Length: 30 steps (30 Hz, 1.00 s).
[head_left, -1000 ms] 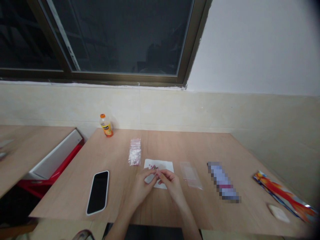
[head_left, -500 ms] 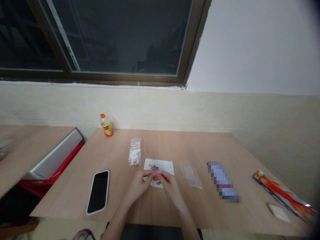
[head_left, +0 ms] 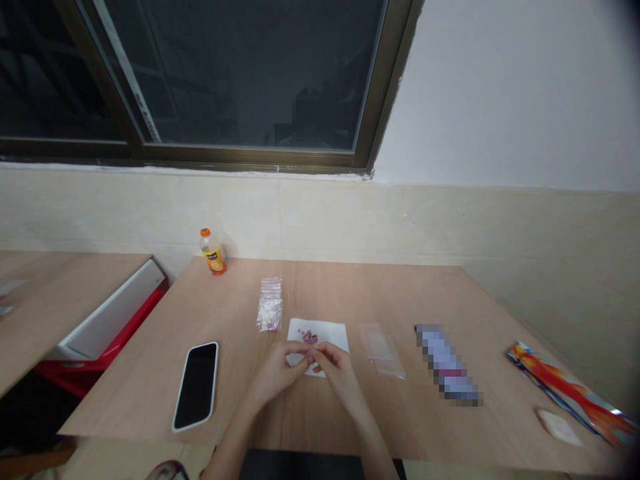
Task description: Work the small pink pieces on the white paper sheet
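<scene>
Both hands meet over a white sheet of paper [head_left: 333, 330] on the wooden table. My left hand [head_left: 283, 365] is pinched closed, its fingertips touching those of my right hand [head_left: 336, 363], which is also pinched. Whatever sits between the fingertips is too small and too covered to name. Small pink and dark bead-like pieces [head_left: 307, 335] lie on the paper just beyond the fingers. Clear flat plastic bags [head_left: 383, 351] rest to the right of the paper. A stack of small clear bags [head_left: 271, 305], with pinkish contents at its near end, lies to the left and farther back.
A phone [head_left: 196, 385] lies at the left, and an orange-capped bottle [head_left: 213, 253] stands near the wall. To the right are a blurred-out bluish object [head_left: 447, 365], an orange packet [head_left: 570, 393] and a whitish flat piece [head_left: 559, 427]. A second table [head_left: 55, 293] stands at far left.
The fingertips have drawn slightly closer together over the paper, with the left fingers shifting a little. Everything else on the table stays where it was.
</scene>
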{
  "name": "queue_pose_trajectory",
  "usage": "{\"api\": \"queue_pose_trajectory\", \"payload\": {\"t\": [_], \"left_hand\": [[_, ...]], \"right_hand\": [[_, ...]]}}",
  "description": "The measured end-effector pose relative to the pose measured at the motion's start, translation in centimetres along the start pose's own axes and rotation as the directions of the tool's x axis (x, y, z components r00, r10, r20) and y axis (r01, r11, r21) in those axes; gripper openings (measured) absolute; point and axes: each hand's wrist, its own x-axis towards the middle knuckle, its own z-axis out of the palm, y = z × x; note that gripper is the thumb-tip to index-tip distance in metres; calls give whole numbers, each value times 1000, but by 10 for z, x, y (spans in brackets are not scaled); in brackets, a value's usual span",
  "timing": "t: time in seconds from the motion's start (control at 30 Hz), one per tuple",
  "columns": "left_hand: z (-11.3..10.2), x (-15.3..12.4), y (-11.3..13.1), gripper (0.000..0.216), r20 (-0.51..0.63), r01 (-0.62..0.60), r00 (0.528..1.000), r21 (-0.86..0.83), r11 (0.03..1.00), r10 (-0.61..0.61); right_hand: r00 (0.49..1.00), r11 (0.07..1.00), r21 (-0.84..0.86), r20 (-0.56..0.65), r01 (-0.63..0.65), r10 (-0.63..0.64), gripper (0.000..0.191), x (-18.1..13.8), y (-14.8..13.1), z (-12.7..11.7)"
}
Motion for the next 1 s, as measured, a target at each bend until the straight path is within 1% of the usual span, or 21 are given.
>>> {"api": "queue_pose_trajectory", "payload": {"t": [0.13,0.23,0.33,0.47,0.57,0.7,0.8,0.87,0.93,1.0], "left_hand": [[1,1,-6,22,10,-19,1000,-12,1000,19],[3,2,-14,26,12,-12,1000,-49,999,13],[6,3,-20,29,-31,16,999,-93,996,-19],[9,3,-24,28,-88,12,996,-98,995,-21],[11,3,-24,25,-121,16,992,-37,999,-20],[11,3,-25,22,-260,46,965,30,998,-36],[9,3,-22,22,-345,47,939,141,989,4],[8,3,-18,24,-355,33,933,256,966,62],[8,2,-15,25,-334,18,936,350,937,107],[11,1,-14,24,-315,0,938,416,909,144]], "right_hand": [[1000,1000,5,27,2,-2,33,0,4,-1],[1000,1000,-10,-3,11,-11,31,-1,6,1],[995,996,-59,-65,69,-72,29,0,6,6],[987,980,-148,-74,130,-142,23,0,4,12],[981,967,-199,-82,159,-178,19,-1,3,14],[972,954,-254,-126,161,-198,14,-2,4,16],[959,940,-304,-185,154,-217,13,-2,6,17],[941,928,-340,-236,153,-242,14,-2,7,16],[924,911,-384,-271,152,-268,14,-3,8,15],[919,887,-433,-264,159,-294,14,-3,7,15]]}}
